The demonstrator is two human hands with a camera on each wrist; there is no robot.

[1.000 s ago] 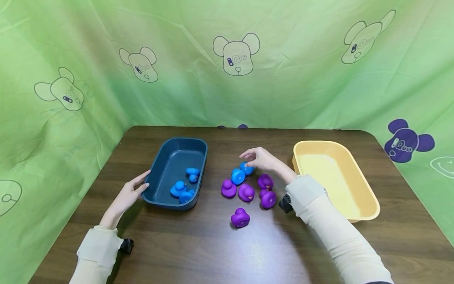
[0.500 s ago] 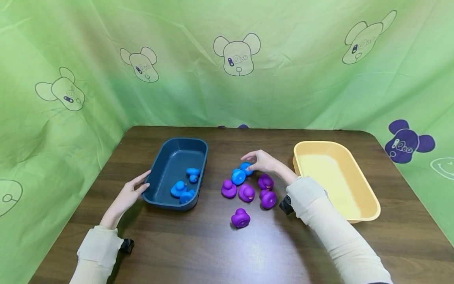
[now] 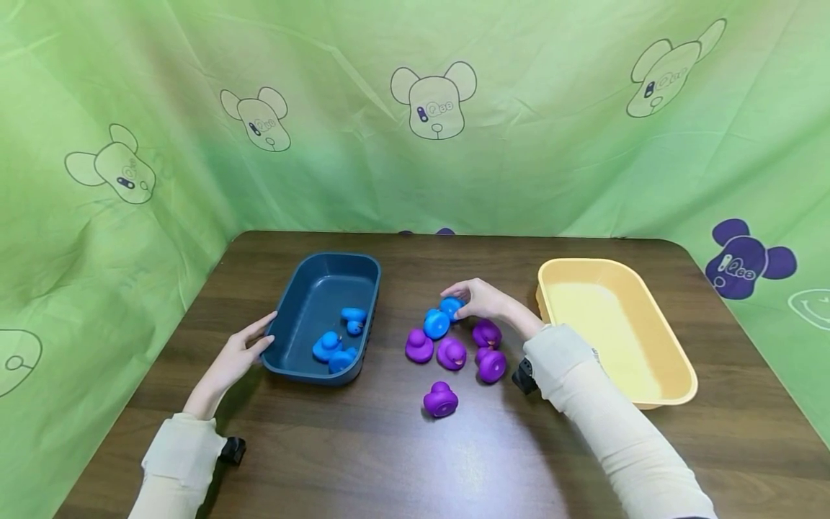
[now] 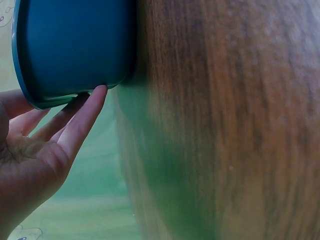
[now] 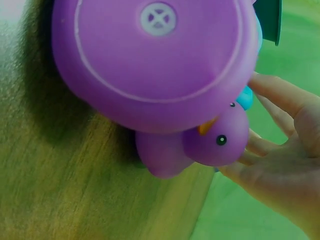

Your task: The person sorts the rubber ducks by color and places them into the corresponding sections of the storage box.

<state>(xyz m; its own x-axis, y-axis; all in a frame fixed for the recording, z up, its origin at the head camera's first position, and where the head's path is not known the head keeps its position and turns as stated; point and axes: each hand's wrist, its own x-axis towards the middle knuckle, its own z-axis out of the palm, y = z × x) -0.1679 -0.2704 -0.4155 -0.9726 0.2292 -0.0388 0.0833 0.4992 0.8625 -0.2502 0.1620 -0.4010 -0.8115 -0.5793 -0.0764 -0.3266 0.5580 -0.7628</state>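
My left hand (image 3: 236,358) rests at the near left side of the dark blue bin (image 3: 264,357), its fairly straight fingers (image 4: 82,122) touching the outer wall. Inside the bin lie several blue rubber ducks (image 3: 328,344). At mid table my right hand (image 3: 485,299) has its thumb and fingers around a blue rubber duck (image 3: 450,307), partly covered by the fingers. Another blue duck (image 3: 436,324) lies close beside it. Several purple rubber ducks (image 3: 451,353) are scattered nearer me; in the right wrist view a purple duck's base (image 5: 150,65) blocks most of the scene.
A yellow bin (image 3: 599,310) stands at the right, beneath and behind my right forearm in the head view. One purple duck (image 3: 440,400) lies apart towards the front. A green printed cloth (image 3: 324,166) hangs behind the wooden table (image 3: 363,454).
My right hand has come down slightly, and its thumb and fingers have closed around the far blue duck. The left hand and the bins have stayed in place.
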